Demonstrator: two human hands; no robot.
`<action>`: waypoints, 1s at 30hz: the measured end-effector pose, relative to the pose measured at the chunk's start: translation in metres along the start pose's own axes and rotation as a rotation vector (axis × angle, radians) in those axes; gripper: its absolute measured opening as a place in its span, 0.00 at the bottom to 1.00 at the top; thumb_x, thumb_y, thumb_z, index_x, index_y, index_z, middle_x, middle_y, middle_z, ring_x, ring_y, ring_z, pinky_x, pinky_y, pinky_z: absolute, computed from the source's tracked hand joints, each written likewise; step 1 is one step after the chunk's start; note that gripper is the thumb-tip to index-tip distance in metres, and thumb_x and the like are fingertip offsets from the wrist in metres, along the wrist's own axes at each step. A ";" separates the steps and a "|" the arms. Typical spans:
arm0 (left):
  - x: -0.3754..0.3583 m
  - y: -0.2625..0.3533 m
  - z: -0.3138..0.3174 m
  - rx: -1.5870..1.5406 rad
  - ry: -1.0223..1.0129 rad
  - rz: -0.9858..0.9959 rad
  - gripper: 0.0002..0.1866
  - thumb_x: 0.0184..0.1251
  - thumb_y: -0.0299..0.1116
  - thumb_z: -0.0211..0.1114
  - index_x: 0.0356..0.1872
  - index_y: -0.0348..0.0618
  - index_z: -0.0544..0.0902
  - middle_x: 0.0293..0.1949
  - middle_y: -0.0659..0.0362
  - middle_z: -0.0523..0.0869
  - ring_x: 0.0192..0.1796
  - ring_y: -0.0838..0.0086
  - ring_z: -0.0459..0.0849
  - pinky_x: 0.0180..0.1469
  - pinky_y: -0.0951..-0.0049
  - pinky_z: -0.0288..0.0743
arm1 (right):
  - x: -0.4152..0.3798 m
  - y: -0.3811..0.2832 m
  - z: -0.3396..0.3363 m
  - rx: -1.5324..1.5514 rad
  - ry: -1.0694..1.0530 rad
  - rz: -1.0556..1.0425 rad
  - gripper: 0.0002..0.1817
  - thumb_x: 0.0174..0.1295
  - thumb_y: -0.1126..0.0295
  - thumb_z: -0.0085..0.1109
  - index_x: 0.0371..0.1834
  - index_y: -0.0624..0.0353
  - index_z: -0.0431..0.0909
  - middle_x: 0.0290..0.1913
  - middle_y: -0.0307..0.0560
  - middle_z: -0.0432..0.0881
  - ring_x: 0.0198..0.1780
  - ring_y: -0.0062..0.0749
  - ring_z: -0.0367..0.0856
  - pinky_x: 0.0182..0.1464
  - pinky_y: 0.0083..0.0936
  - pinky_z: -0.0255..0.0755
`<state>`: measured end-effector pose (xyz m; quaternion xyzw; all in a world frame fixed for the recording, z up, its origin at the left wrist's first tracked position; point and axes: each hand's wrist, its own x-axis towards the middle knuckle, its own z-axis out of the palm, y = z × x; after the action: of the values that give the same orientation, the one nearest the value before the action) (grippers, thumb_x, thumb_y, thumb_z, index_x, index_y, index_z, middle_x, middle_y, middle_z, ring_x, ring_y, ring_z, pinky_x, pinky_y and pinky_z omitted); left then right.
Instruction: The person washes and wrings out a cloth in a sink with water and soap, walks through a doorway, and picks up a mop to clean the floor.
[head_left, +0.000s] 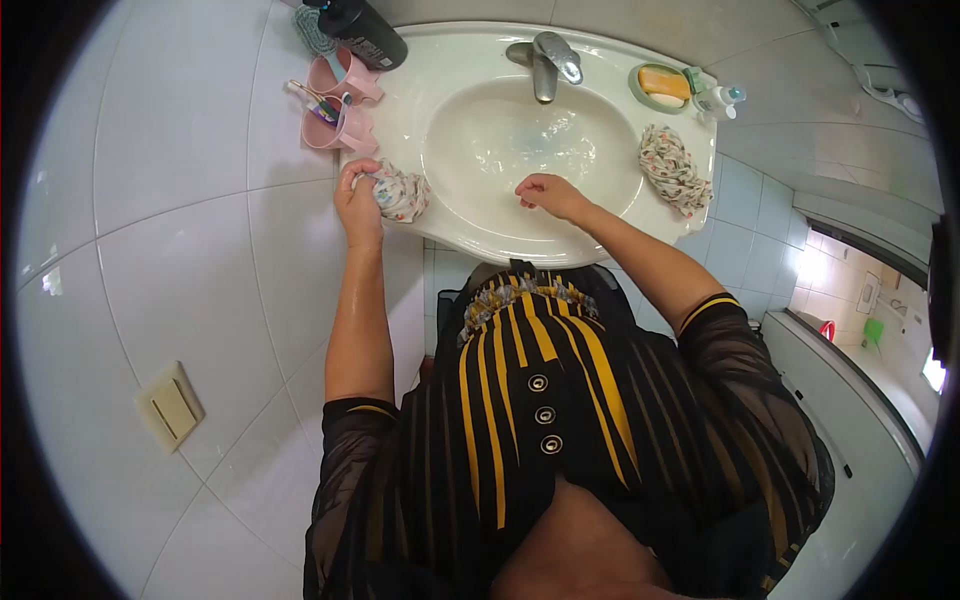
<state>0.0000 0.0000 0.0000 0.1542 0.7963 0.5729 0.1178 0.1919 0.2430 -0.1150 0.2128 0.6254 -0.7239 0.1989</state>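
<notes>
At the left end of the washbasin counter, my left hand (358, 203) is closed on the edge of a bunched white cloth (402, 192) with a small coloured print. My right hand (552, 197) hangs over the near part of the basin (465, 215), fingers curled in, and I see nothing in it. Shallow, rippling water (535, 150) lies in the bowl. A second bunched printed cloth (675, 170) rests on the counter's right side, apart from both hands.
A metal faucet (545, 68) stands behind the bowl. Pink cups (343, 128) with toothbrushes and a dark bottle (368, 38) are at the back left. To the right sit a soap dish (657, 101) with orange soap (664, 82) and small white bottles (718, 101).
</notes>
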 end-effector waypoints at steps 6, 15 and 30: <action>-0.013 0.021 0.031 -0.666 0.207 -0.437 0.14 0.47 0.17 0.46 0.37 0.35 0.72 0.40 0.51 0.77 0.42 0.66 0.77 0.55 0.68 0.69 | -0.026 -0.068 -0.001 -0.001 -0.053 0.056 0.19 0.60 0.56 0.52 0.40 0.62 0.76 0.33 0.45 0.80 0.39 0.25 0.78 0.40 0.23 0.73; -0.054 0.023 0.043 -0.863 0.121 -0.426 0.17 0.48 0.19 0.45 0.43 0.37 0.69 0.48 0.46 0.75 0.56 0.57 0.71 0.63 0.58 0.62 | 0.069 -0.094 -0.010 -0.907 0.291 -0.467 0.27 0.62 0.57 0.48 0.61 0.60 0.63 0.64 0.54 0.63 0.66 0.42 0.58 0.65 0.36 0.55; 0.000 -0.082 -0.031 -0.532 0.241 -0.578 0.15 0.50 0.18 0.43 0.40 0.35 0.72 0.41 0.48 0.78 0.47 0.63 0.77 0.53 0.67 0.71 | 0.080 -0.024 -0.019 -1.068 0.661 -0.339 0.28 0.56 0.67 0.53 0.61 0.62 0.61 0.61 0.49 0.65 0.60 0.41 0.65 0.62 0.34 0.58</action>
<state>-0.0208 -0.0517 -0.0679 -0.1797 0.6388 0.7163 0.2156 0.1135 0.2638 -0.1426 0.1943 0.9524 -0.2311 -0.0425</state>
